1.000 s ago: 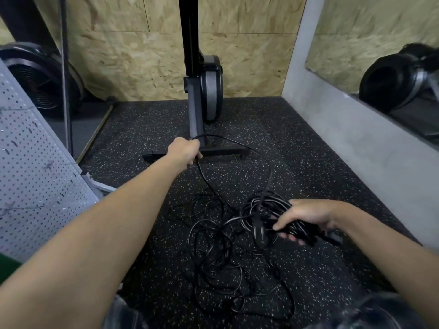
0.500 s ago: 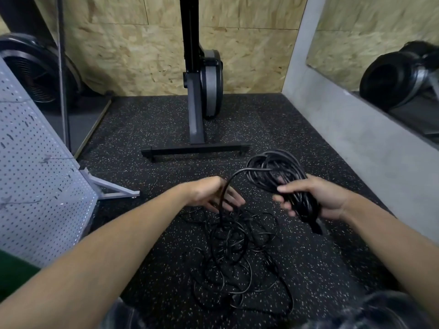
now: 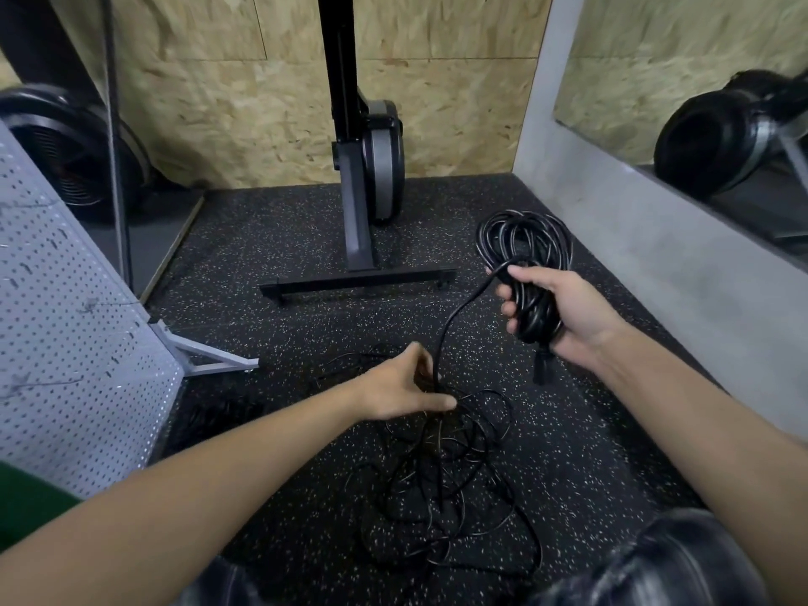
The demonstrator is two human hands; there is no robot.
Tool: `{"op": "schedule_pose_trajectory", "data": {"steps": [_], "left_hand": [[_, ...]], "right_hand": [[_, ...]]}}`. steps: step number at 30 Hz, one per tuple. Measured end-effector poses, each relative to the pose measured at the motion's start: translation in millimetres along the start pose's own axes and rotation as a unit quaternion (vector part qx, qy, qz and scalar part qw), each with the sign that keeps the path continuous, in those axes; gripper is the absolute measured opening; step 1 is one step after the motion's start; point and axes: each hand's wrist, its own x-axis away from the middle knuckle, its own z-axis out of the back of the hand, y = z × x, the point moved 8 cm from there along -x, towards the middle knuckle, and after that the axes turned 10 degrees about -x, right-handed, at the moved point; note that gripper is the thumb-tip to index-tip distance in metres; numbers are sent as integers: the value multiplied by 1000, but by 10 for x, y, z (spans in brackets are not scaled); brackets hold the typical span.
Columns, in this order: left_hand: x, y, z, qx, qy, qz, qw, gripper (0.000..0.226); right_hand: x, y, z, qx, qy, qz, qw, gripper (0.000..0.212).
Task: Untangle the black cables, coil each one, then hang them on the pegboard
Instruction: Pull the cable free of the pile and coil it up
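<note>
**one coil in hand, the rest a knot on the floor**

the coiled black cable [image 3: 531,308] sits in the right hand [image 3: 564,308], whose fingers are wrapped around the gathered loops. its plug [image 3: 542,369] dangles below the palm. a free strand [image 3: 450,317] runs from the coil down to the left hand [image 3: 393,395], just above the tangle [image 3: 441,474] on the rubber floor [image 3: 262,238]. the strand passes between that hand's thumb and fingers, but the blur hides whether they pinch it or let it slide, so i cannot tell.

the main risk is probably pulling the strand while it is threaded through the pile. that would cinch the thin loops into a tighter knot or drag the whole heap along. the coil's upper loops stand loose above the fist, so a slack grip could let them spill. the swinging plug might also snag a loop.

room looks fair. the machine's base bar [image 3: 358,282] lies beyond the pile, the concrete ledge [image 3: 656,255] is close on the right, and the pegboard [image 3: 65,343] with its foot [image 3: 205,356] stands to the left, well apart from the coil.
</note>
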Motion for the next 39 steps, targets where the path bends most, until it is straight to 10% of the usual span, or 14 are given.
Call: {"op": "schedule_pose_trajectory", "data": {"steps": [8,14,22,26,29,32,39], "left_hand": [[102,298,489,93,93,-29,991,19],[318,725,1303,379,216,-77,896,15],[355,506,1397,458,315,-45,830,30],[296,270,822,383,172,2,908,48],[229,233,294,104,10,-31,994,33],[86,172,48,-53,-4,-62,997,34],[54,239,240,-23,83,-79,993,11]], "right_hand": [[7,5,134,139,39,44,989,22],[43,350,-133,155,-59,-30,986,31],[-38,283,-244,122,-40,1,992,25],[-48,118,-324,25,-10,60,998,30],[-40,51,-413,-41,-7,56,998,14],[-44,57,-467,-47,-18,50,997,10],[-113,60,-309,55,31,84,995,19]]}}
